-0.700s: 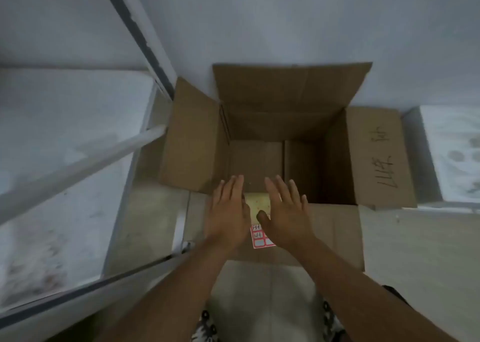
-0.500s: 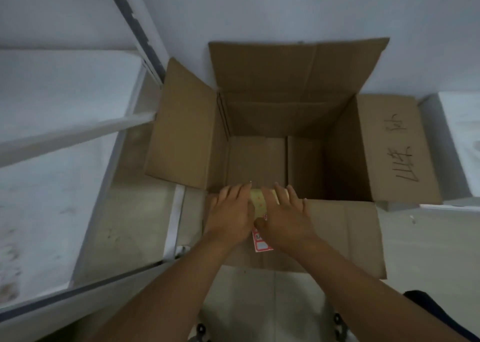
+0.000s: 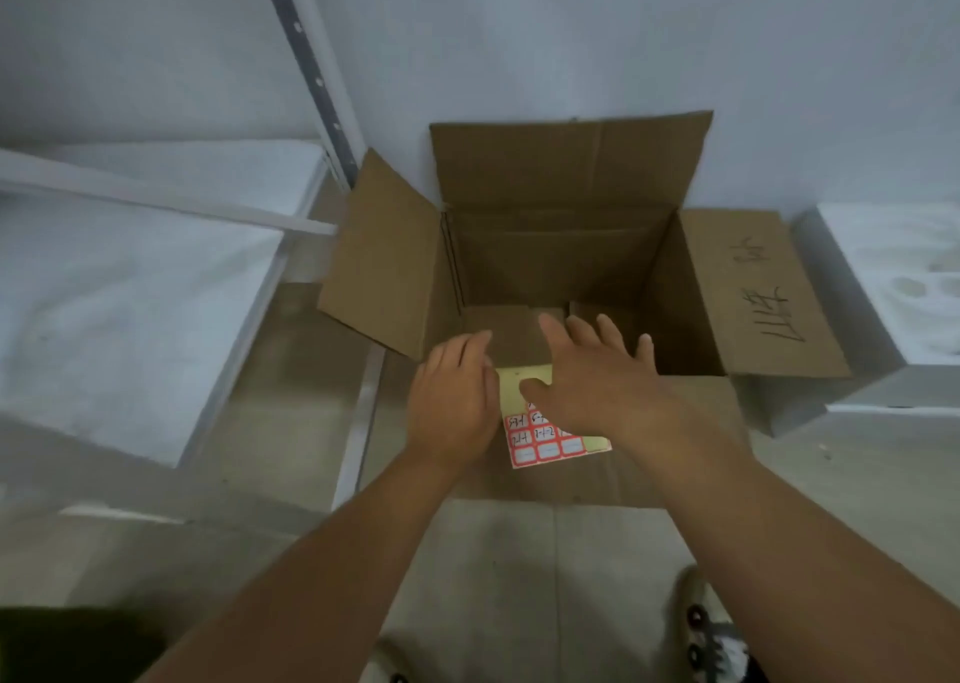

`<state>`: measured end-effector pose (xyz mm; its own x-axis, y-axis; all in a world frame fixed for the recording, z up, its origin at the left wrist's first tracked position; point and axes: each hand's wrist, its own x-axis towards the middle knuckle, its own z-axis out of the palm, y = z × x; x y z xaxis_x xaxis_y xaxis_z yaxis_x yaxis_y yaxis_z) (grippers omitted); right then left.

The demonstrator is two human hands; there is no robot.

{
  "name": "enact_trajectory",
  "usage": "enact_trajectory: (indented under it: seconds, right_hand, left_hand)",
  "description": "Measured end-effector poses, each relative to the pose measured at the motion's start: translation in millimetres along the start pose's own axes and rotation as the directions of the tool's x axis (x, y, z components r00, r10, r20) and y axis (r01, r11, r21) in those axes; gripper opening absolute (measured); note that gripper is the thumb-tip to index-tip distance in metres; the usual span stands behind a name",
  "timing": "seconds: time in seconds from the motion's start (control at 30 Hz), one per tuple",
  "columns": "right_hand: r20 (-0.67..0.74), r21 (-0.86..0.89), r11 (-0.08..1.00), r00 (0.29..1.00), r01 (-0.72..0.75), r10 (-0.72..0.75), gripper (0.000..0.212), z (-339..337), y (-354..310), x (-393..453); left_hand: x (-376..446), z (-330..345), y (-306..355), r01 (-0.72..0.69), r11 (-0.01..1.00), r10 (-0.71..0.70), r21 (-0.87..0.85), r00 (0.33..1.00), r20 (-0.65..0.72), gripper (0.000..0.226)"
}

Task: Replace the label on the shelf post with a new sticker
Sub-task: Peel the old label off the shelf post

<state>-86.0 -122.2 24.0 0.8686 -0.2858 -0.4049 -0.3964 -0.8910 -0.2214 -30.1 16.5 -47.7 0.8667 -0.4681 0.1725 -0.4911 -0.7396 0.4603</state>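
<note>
A yellow sheet of red-bordered stickers [image 3: 545,435] lies on the near flap of an open cardboard box [image 3: 561,277], some stickers with handwriting. My left hand [image 3: 452,402] rests palm down on the sheet's left edge, fingers together. My right hand [image 3: 597,381] lies over the sheet's upper right with fingers spread and the thumb pressing on the yellow part. The grey perforated shelf post [image 3: 306,59] rises at the upper left, beside the box; no label shows on it here.
White metal shelving [image 3: 130,277] fills the left side, with a crossbar reaching toward the box's left flap. A white foam block [image 3: 893,287] sits to the right of the box. Tiled floor and my shoes [image 3: 711,635] are below.
The sticker sheet is more exposed now, with more rows of stickers showing below my hands. My right hand has shifted right and spread its fingers. The camera has tilted.
</note>
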Motion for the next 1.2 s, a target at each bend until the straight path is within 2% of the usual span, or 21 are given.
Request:
enact_trajectory:
  seconds: [0.17, 0.3, 0.4, 0.5, 0.57, 0.7, 0.77, 0.83, 0.93, 1.07, 1.13, 1.2]
  right_hand:
    - [-0.044, 0.021, 0.996, 0.995, 0.086, -0.085, 0.078, -9.0, -17.2, -34.3]
    - [-0.154, 0.244, 0.960, 0.983, 0.139, -0.103, 0.077, -15.8, -44.2, -59.6]
    - [-0.281, 0.356, 0.910, 0.953, 0.213, -0.113, 0.075, -19.8, -62.1, -82.4]
    - [-0.382, 0.319, 0.911, 0.915, 0.260, -0.128, 0.072, -29.7, -59.8, -88.0]
    - [-0.397, 0.317, 0.912, 0.910, 0.261, -0.123, 0.071, -37.6, -54.8, -84.6]
    - [-0.403, 0.348, 0.887, 0.903, 0.303, -0.151, 0.072, -52.9, -57.3, -71.4]
    - [-0.426, 0.383, 0.848, 0.884, 0.366, -0.189, 0.071, -58.1, -70.9, -64.8]
    - [-0.461, 0.438, 0.774, 0.854, 0.457, -0.243, 0.069, -59.6, -91.8, -62.9]
    - [-0.499, 0.500, 0.655, 0.807, 0.566, -0.317, 0.061, -55.7, -127.1, -66.4]
    - [-0.531, 0.490, 0.549, 0.731, 0.677, -0.428, 0.047, -47.3, -162.6, -62.1]
    - [-0.519, 0.538, 0.466, 0.712, 0.702, -0.473, 0.038, -48.7, -178.0, -61.0]
    - [-0.520, 0.591, 0.367, 0.687, 0.719, -0.508, 0.025, -50.4, -192.4, -64.6]
  left_hand:
    - [-43.7, -62.6, 0.7, -0.006, 0.999, 0.012, 0.044, 0.989, -0.148, 0.046]
    - [-55.2, -97.8, 10.4, 0.071, 0.996, -0.082, -0.050, 0.962, -0.261, 0.053]
    - [-54.7, -114.5, 27.5, 0.073, 0.993, -0.096, -0.096, 0.961, -0.260, 0.057]
    - [-38.1, -122.3, 37.3, 0.042, 0.999, -0.038, 0.014, 0.976, -0.212, 0.063]
    - [-30.7, -127.9, 40.6, 0.039, 0.994, -0.015, 0.106, 0.978, -0.210, 0.062]
    - [-37.8, -150.1, 43.9, -0.026, 0.980, 0.095, 0.199, 0.934, -0.344, 0.060]
    - [-52.1, -168.4, 39.5, -0.037, 0.975, 0.135, 0.217, 0.880, -0.456, 0.055]
    - [-69.1, -186.9, 28.5, -0.041, 0.973, 0.172, 0.226, 0.782, -0.599, 0.047]
    - [-84.3, -206.9, 4.3, -0.030, 0.961, 0.237, 0.275, 0.599, -0.765, 0.045]
    - [-87.2, -231.8, -13.7, -0.069, 0.932, 0.358, 0.356, 0.339, -0.870, 0.043]
    - [-90.3, -244.5, -17.7, -0.085, 0.945, 0.327, 0.316, 0.267, -0.906, 0.045]
    - [-92.9, -253.3, -22.3, -0.051, 0.978, 0.209, 0.203, 0.249, -0.946, 0.051]
